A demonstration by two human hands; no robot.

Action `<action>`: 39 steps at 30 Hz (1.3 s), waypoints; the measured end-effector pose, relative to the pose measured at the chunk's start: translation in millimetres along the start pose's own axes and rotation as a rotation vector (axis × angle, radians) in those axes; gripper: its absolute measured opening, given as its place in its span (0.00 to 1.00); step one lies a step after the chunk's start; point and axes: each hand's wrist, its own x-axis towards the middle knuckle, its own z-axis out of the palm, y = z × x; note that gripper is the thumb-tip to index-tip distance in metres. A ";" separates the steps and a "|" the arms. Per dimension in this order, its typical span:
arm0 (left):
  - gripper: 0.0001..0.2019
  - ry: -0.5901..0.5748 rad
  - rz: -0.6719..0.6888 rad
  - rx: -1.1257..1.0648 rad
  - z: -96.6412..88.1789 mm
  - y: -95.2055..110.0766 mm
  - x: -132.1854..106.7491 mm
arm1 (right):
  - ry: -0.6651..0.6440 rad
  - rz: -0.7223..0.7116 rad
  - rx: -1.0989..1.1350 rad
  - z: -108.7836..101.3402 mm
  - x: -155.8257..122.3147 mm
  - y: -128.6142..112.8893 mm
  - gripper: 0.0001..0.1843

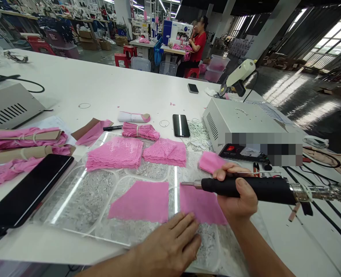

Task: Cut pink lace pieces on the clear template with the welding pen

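My right hand (238, 192) is wrapped around a corded, black-handled tool (251, 187) with a slim metal tip. The tip points left, over the top left corner of a square pink fabric piece (202, 206). Flat on the lower left edge of that piece lies my left hand (173, 242), fingers stretched out. Just left of it is another pink piece (148, 202) with a slanted side. Both pieces rest on a clear patterned sheet (84, 204). Two stacks of pink lace pieces, a wide one (115, 153) and a smaller one (166, 152), sit behind them. A folded pink piece (211, 162) is partly behind my right hand.
A large black phone-like screen (29, 190) and tied pink bundles (23, 136) are on the left. Behind the stacks lie a smartphone (181, 125) and tangled white cord (199, 132). A grey machine box (242, 121) and black cables (328, 215) occupy the right. A person in red (198, 44) sits at a sewing machine beyond.
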 end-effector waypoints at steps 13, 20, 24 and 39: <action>0.25 -0.108 -0.100 0.013 3.7 5.2 23.8 | 0.160 -0.117 -0.070 -35.1 28.1 -25.8 0.08; 0.26 -0.130 -0.094 -0.009 15.8 2.5 24.3 | 0.136 -0.125 -0.106 -52.4 31.4 -32.7 0.07; 0.26 -0.129 -0.093 -0.013 16.1 1.5 24.1 | 0.118 -0.123 -0.128 -52.6 30.7 -31.6 0.07; 0.24 -0.154 -0.081 -0.012 13.0 0.3 27.3 | 0.119 -0.131 -0.153 -49.7 28.4 -28.3 0.05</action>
